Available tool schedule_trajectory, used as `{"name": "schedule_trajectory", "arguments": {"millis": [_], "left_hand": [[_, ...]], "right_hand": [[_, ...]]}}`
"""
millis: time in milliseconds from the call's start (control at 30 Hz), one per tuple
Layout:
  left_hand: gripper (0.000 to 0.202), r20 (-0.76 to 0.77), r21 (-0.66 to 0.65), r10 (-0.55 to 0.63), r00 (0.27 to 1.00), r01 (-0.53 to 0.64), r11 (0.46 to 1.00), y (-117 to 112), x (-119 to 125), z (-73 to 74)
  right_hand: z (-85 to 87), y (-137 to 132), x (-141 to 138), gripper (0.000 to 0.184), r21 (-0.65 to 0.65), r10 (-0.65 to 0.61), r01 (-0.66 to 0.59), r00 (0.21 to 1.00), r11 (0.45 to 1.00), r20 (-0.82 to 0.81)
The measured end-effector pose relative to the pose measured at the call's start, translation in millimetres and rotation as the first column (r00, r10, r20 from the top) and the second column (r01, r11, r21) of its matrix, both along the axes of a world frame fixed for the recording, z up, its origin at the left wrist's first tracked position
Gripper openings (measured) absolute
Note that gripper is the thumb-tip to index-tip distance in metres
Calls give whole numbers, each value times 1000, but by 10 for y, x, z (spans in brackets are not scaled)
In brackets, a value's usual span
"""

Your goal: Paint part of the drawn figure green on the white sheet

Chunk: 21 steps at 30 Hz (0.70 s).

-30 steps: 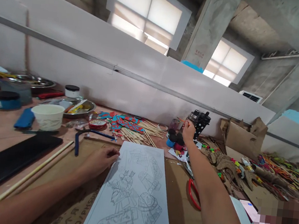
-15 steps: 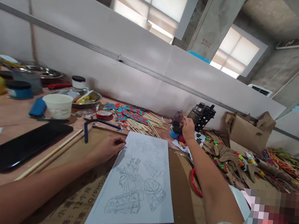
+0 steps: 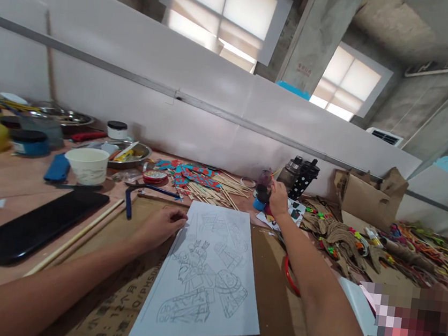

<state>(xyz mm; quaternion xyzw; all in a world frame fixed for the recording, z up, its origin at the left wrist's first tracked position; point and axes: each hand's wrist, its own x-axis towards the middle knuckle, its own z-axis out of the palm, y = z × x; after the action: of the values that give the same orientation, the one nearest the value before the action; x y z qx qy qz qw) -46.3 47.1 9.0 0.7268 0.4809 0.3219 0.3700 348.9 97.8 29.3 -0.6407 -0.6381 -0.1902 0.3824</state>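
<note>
A white sheet of paper (image 3: 205, 263) with pencil-drawn figures lies on a flat piece of brown cardboard (image 3: 272, 314). My left hand (image 3: 165, 223) rests at the sheet's upper left edge, its thumb and fingers closed together there. Stretched forward to the back of the table, my right hand (image 3: 279, 198) pinches a thin orange-and-yellow stick (image 3: 273, 178), only partly visible. Left of those fingers are a clear cup of purplish liquid (image 3: 265, 176) and a small blue paint jar (image 3: 259, 204). The stick's lower end cannot be made out.
Red-handled scissors (image 3: 291, 275) lie under my right forearm. Painted cutouts (image 3: 196, 175) and wooden sticks (image 3: 234, 185) are at the back. A phone (image 3: 35, 224), paper cup (image 3: 87, 166) and metal dish (image 3: 139, 153) stand left; bottles (image 3: 305, 180) and rope pieces (image 3: 349, 241) right. Another person's hand (image 3: 445, 306) shows lower right.
The view has shifted slightly. My right hand has moved a little beside the jars, leaving the blue jar and the patterned paper behind it more visible. My left hand stays at the sheet's edge.
</note>
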Motion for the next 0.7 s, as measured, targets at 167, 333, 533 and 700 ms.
{"name": "schedule_trajectory", "arguments": {"millis": [167,333,533,700], "left_hand": [[27,-29,-4,19,999,-19,1000,-21,-1,39],[27,-30,0,18,999,-18,1000,-46,3,77],[29,-62,-17,5,998,-6,1000,-57,4,107],[30,-61,0,14,998,-14,1000,-28,7,71]], "right_hand": [[-23,1,-17,42,-20,1,-1,1000,1000,4],[-29,-9,-58,42,-11,-26,26,1000,1000,-15],[-35,-19,-126,42,-19,-45,44,997,999,-56],[-11,-36,-163,43,-17,-50,49,993,999,-110]]}}
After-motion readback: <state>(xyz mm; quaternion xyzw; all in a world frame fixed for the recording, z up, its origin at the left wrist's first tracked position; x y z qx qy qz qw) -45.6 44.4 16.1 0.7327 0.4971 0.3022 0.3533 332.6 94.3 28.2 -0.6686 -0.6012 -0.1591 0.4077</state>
